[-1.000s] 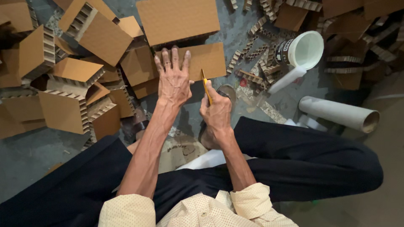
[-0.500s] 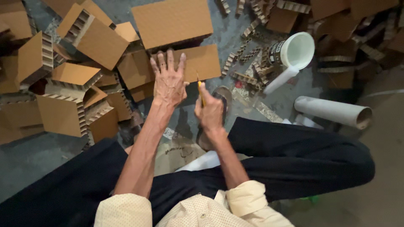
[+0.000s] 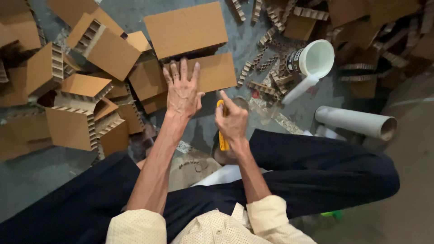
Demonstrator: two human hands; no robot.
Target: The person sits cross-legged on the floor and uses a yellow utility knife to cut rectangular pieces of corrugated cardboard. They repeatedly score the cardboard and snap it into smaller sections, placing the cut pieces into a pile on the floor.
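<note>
Cardboard sheet (image 3: 212, 72), long axis left to right, is pressed flat by the open left hand (image 3: 182, 92), while a yellow cutter (image 3: 222, 129) is gripped in the right hand (image 3: 231, 122) just beside it.

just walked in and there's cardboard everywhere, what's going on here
A person sits on the floor with legs spread, working on cardboard. The left hand lies flat, fingers spread, on a brown cardboard panel in front of them. The right hand has its grip shut on a yellow cutter, held just beside the panel's near edge. Honeycomb cardboard blocks are piled on the left, with cut strips, a white bucket and a white tube on the right.
</note>
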